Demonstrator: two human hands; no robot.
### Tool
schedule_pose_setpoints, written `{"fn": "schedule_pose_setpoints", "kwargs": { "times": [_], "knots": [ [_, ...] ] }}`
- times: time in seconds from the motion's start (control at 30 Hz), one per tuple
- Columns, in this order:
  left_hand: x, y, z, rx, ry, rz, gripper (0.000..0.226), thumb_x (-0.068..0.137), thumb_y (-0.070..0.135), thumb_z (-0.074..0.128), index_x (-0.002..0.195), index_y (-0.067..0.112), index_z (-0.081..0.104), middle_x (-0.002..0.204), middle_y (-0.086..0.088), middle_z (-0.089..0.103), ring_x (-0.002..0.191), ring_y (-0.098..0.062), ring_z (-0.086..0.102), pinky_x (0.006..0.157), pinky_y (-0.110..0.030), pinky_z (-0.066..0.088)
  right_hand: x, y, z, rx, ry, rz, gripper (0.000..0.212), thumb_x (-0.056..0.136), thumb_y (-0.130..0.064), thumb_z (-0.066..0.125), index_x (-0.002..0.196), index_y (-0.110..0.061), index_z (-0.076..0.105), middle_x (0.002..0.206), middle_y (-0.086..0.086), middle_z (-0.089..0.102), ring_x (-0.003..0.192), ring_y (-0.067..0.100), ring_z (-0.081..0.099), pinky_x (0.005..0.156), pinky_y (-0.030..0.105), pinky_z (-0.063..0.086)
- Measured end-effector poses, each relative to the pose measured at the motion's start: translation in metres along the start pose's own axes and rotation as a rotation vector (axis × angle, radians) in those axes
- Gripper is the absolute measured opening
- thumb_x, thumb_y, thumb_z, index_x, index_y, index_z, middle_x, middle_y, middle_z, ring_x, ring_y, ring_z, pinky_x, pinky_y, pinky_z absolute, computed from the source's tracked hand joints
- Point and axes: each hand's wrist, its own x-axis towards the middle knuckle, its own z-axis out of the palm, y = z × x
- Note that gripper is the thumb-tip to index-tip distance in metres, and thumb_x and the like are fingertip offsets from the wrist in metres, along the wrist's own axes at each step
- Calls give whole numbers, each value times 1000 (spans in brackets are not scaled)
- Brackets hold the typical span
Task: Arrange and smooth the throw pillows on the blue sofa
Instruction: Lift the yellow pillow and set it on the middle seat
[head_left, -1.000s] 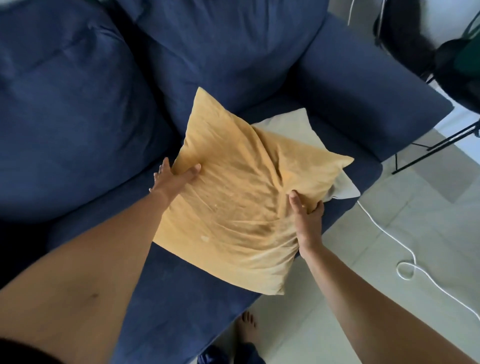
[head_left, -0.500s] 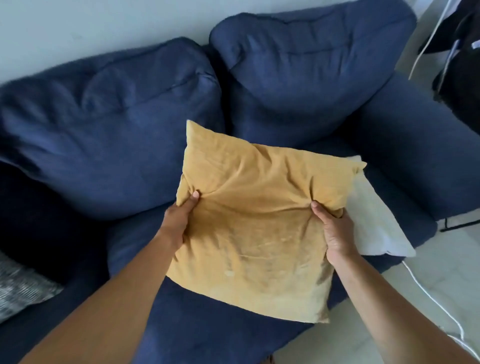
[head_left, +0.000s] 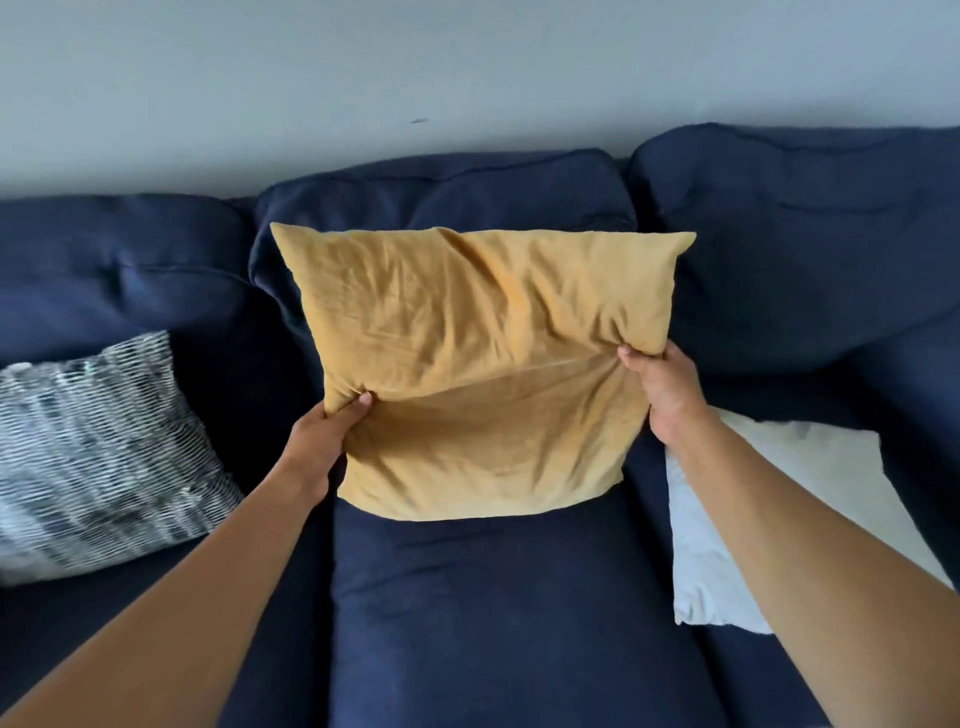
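Note:
I hold a mustard-yellow throw pillow (head_left: 478, 364) upright in front of the middle back cushion of the blue sofa (head_left: 467, 613). My left hand (head_left: 324, 441) pinches its left edge, thumb on the front. On the right edge, a little higher, my right hand (head_left: 665, 395) grips it the same way. The pillow's lower edge sits at or just above the middle seat cushion. A white pillow (head_left: 769, 519) lies flat on the right seat, partly under my right forearm. A black-and-white patterned pillow (head_left: 98, 457) lies on the left seat.
A pale grey wall (head_left: 467, 78) rises behind the sofa. Three dark blue back cushions run along it, the right one (head_left: 810, 249) bulging forward beside the yellow pillow.
The yellow pillow has been lifted off the white pillow, swung left and stood upright at the middle cushion. My view has turned left, bringing the patterned pillow into sight.

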Motion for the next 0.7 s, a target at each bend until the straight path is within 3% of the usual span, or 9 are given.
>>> {"fn": "schedule_pose_setpoints", "kwargs": {
  "times": [0.1, 0.23, 0.3, 0.4, 0.5, 0.6, 0.7],
  "knots": [
    [10, -10, -12, 157, -20, -92, 15, 93, 30, 70, 106, 26, 65, 97, 12, 72, 86, -3, 64, 68, -17, 44, 20, 13, 16, -111, -38, 86, 37, 78, -17, 73, 114, -18, 67, 113, 6, 70, 105, 25, 65, 83, 38, 50],
    [23, -7, -13, 275, -30, -173, 51, 90, 15, 70, 136, 21, 48, 114, 9, 60, 104, -13, 52, 92, -31, 32, 31, 22, 19, -139, -136, 143, 64, 61, -30, 67, 122, -12, 61, 108, 4, 64, 108, 24, 58, 80, 34, 44],
    [29, 11, -9, 207, -23, -63, 67, 84, 10, 75, 139, 28, 42, 112, 13, 60, 100, -9, 57, 85, -23, 39, 38, 14, 14, -40, -184, 112, 63, 60, -33, 71, 120, -17, 60, 105, -2, 68, 106, 19, 59, 78, 31, 44],
    [37, 43, -7, 149, -75, 181, 75, 69, 24, 88, 129, 41, 46, 115, 14, 71, 100, -4, 69, 75, -17, 55, 52, -10, 10, 21, -294, 15, 60, 70, -33, 77, 127, -25, 61, 121, -5, 70, 115, 15, 64, 87, 32, 47],
    [42, 62, 1, 111, 70, 273, 47, 81, 34, 83, 122, 34, 61, 108, 15, 76, 99, -1, 71, 80, -20, 54, 55, -30, 19, -141, -325, -43, 65, 71, -46, 83, 129, -27, 60, 124, -6, 70, 117, 14, 63, 96, 36, 47],
    [40, 68, 6, 51, 336, 340, 5, 90, 38, 71, 95, 39, 70, 85, 20, 74, 89, -2, 67, 80, -21, 47, 54, -39, 29, -167, -116, -90, 34, 78, -42, 81, 106, -26, 70, 104, -7, 75, 101, 12, 68, 95, 39, 52],
    [30, 73, 8, 195, 442, 429, 9, 85, 57, 62, 85, 52, 69, 81, 28, 71, 80, 9, 64, 77, -20, 46, 54, -49, 34, -164, -8, -189, 11, 85, -39, 74, 90, -31, 70, 93, -12, 74, 92, 5, 69, 87, 32, 54]
  ]
}}
